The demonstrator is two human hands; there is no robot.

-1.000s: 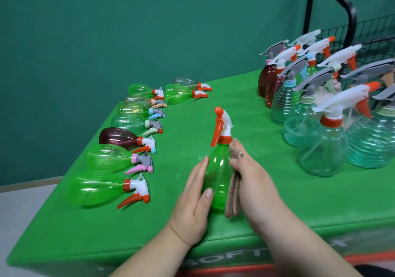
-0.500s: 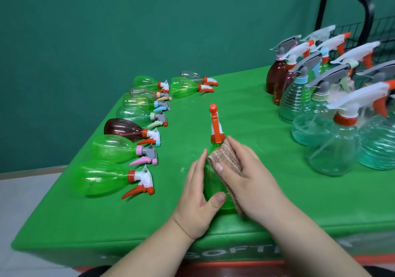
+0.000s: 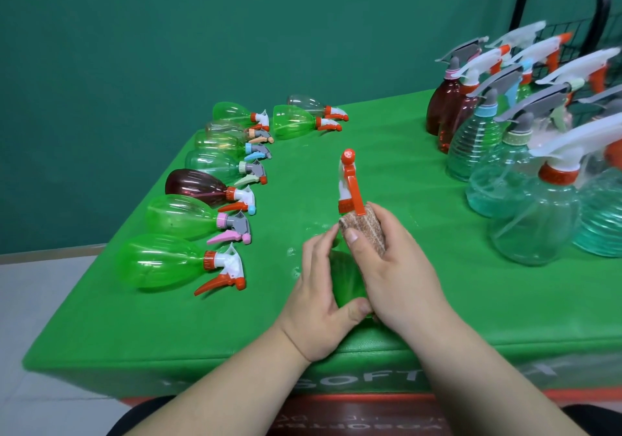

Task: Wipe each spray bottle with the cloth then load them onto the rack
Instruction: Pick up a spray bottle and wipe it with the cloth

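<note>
A green spray bottle [image 3: 346, 277] with an orange and white trigger head stands upright near the table's front edge. My left hand [image 3: 319, 294] grips its body from the left, thumb across the lower front. My right hand [image 3: 393, 267] presses a brown patterned cloth [image 3: 365, 230] round the bottle's neck and right side, fingers curled over the cloth. Most of the bottle's body is hidden between my hands. A black wire rack [image 3: 599, 31] shows at the far right behind the table.
Several spray bottles lie on their sides in a row at the left, the nearest one green [image 3: 161, 260]. Several upright bottles, clear, teal and brown, crowd the right side, one [image 3: 535, 220] nearest. The green table [image 3: 404, 166] ends just before my wrists.
The bottle's trigger head has turned between my hands. My right hand brought the cloth from the bottle's side up onto its neck and front; my left hand's thumb closed round the body.
</note>
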